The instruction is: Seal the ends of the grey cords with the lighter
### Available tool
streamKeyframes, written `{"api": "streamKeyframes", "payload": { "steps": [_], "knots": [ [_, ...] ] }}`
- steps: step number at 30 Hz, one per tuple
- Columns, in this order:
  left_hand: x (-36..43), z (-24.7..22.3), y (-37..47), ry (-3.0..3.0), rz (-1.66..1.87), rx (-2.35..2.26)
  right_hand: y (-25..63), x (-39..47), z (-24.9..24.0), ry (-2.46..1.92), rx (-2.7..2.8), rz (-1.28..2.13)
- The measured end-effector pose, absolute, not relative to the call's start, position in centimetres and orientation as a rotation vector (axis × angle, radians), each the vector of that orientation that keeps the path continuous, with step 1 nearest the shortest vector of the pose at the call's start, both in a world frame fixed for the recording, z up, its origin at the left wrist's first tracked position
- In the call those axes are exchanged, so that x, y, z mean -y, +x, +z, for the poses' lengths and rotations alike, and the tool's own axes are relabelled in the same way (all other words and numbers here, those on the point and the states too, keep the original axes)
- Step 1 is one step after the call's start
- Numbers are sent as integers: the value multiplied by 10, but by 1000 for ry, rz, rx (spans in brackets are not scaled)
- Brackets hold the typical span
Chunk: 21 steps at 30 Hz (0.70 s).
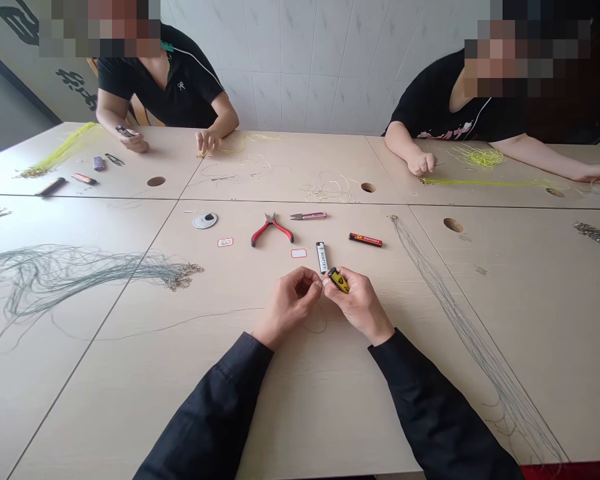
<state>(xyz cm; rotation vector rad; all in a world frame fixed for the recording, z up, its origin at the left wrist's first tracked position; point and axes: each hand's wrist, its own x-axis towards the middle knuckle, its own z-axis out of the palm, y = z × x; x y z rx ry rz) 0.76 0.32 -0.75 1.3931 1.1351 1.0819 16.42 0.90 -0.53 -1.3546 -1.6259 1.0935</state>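
My left hand [300, 299] is closed in a pinch on a thin cord [230, 311], which trails left over the table and also loops below the hand. My right hand [361, 303] is wrapped round a yellow and black lighter [339, 281]. Its fingertips almost meet those of my left hand, and what lies between them is too small to tell. Just beyond my hands lies a white lighter [321, 257]. A bundle of grey-green cords [145, 272] with metal ends rests at the left, and a thinner bundle [445, 300] runs diagonally at the right.
Red-handled pliers [273, 230], pink snips [309, 216], a red lighter [365, 240], a round metal disc [205, 220] and two small labels lie beyond my hands. Across the table [260, 373] two people in black shirts work with yellow cords [480, 156].
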Motion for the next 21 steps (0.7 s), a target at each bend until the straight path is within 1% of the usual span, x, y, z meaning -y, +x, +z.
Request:
{"api": "streamKeyframes", "payload": {
  "steps": [7,16,21],
  "knots": [
    [-3,-6,8,1318,1090,-1151,164,-9,-3,-1361,1607,1118],
    [-5,-9,7,1257,1121,-1040,163,-10,-1,-1347,1636,1171],
    [-5,-5,6,1219,1074,-1014,163,-10,-1,-1343,1644,1191]
  ]
}}
